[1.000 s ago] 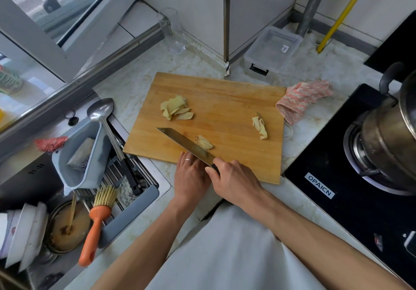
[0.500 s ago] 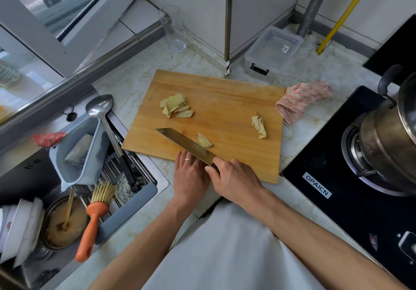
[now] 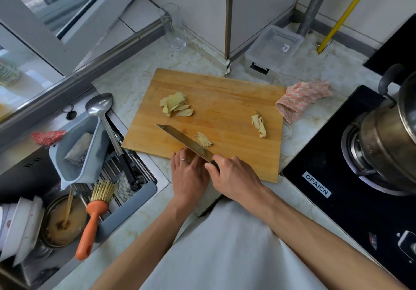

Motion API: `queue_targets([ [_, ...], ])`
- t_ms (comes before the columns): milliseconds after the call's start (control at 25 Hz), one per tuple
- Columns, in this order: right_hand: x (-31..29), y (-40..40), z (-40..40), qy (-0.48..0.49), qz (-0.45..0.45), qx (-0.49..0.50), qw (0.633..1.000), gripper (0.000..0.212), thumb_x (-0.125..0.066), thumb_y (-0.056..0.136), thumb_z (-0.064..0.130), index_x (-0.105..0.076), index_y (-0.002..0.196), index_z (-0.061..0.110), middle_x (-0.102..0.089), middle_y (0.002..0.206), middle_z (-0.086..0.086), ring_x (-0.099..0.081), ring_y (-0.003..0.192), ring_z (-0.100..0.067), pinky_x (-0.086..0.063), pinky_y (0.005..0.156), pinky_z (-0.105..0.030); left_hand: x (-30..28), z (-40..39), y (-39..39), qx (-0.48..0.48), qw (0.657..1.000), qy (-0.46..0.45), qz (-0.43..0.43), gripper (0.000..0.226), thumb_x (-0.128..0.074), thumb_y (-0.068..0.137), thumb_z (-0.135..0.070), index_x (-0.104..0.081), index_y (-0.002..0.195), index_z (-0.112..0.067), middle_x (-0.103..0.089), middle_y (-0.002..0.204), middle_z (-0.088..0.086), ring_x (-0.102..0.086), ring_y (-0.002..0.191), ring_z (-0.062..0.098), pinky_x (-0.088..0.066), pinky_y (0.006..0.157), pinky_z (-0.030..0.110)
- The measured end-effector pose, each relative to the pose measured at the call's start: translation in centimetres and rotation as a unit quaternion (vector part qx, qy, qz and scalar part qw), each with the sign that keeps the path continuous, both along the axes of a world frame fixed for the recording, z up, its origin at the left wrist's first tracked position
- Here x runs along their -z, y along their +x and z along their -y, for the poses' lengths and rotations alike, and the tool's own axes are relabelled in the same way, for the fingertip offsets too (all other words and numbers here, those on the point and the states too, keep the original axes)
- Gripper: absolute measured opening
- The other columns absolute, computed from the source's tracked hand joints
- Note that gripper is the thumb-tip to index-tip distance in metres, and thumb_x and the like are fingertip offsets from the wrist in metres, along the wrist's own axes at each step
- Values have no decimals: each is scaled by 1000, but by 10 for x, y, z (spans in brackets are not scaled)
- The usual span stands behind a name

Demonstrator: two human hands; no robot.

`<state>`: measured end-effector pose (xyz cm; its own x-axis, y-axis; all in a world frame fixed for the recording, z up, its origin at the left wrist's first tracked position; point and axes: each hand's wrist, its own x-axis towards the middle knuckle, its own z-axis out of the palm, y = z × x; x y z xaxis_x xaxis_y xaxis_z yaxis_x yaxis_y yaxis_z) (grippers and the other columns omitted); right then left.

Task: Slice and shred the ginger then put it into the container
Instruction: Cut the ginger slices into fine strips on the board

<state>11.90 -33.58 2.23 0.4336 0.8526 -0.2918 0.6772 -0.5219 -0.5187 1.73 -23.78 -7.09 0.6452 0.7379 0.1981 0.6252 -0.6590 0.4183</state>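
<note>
Head view: three ginger piles (image 3: 176,107) lie on one cutting board (image 3: 225,100); right hand (image 3: 234,178) grips one knife (image 3: 184,141); left hand (image 3: 188,173) rests flat, fingers relaxed; one container (image 3: 273,46) sits beyond.

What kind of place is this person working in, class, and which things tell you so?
Most likely a home kitchen: a black glass gas hob carrying a steel pot, a sink with dirty dishes, and a wooden cutting board.

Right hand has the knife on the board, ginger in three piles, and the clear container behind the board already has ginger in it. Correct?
Not quite. The head view shows the clear container empty. The right hand grips the knife on the board, and all three ginger piles lie on the wood.
</note>
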Motion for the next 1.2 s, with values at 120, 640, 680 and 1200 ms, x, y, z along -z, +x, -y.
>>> queue_targets([
  [120, 1, 0, 0, 3, 3, 1, 1000, 34, -40, 105, 45, -53, 101, 14, -64, 96, -20, -61, 88, -44, -38, 64, -37, -1, 0, -1, 7, 1000, 18, 2, 41, -43, 81, -23, -72, 108, -14, -57, 115, 21, -42, 105, 33, -44, 98, 61],
  [640, 9, 3, -4, 20, 5, 4, 1000, 34, -42, 104, 46, -54, 99, 14, -66, 94, -21, -61, 87, -44, -37, 64, -37, -2, -1, -3, 12, 1000, 7, -5, 40, -44, 81, -24, -73, 107, -13, -58, 112, 20, -46, 100, 34, -46, 95, 54],
  [680, 11, 4, -3, 26, -10, 8, 1000, 35, -42, 104, 46, -55, 98, 14, -65, 90, -19, -60, 83, -42, -37, 62, -36, -3, -1, -3, 14, 1000, -6, -8, 41, -44, 82, -25, -73, 108, -15, -59, 114, 17, -46, 101, 34, -46, 96, 53],
  [1200, 17, 37, 14, 111, -152, 174, 967, 46, -47, 104, 38, -38, 65, 15, -36, 53, 5, -30, 48, -12, -24, 48, -27, -55, -78, 46, 284, 930, -45, -228, 52, -61, 88, -7, -57, 136, -25, -52, 136, 0, -48, 124, 23, -50, 90, 34],
])
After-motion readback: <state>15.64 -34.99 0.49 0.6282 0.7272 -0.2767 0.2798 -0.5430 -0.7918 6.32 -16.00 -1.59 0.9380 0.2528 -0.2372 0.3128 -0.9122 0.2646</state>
